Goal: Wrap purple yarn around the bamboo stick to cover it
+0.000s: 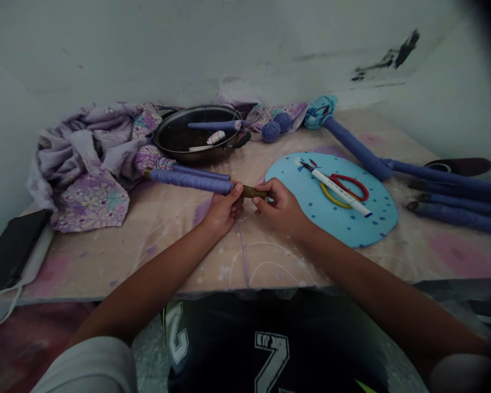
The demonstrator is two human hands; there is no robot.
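A stick wrapped in purple yarn (190, 180) lies level across both hands above the table. Its right end is bare and brownish green, and a little bare wood shows at the left tip. My left hand (224, 210) is closed round it where the yarn wrapping stops. With thumb and fingers, my right hand (280, 201) pinches the bare end. A loose strand of purple yarn (242, 251) runs down from my left hand over the table's front edge. Just behind the stick is another thin purple-wrapped piece (202, 172).
Behind stands a dark pan (175, 155) with a wrapped stick inside, beside yarn balls (271, 131). Flowered cloth (92, 185) is heaped left, near a phone (16, 248). A blue dotted mat (331, 232) carries a marker (339, 191); several wrapped sticks (458, 212) lie at right.
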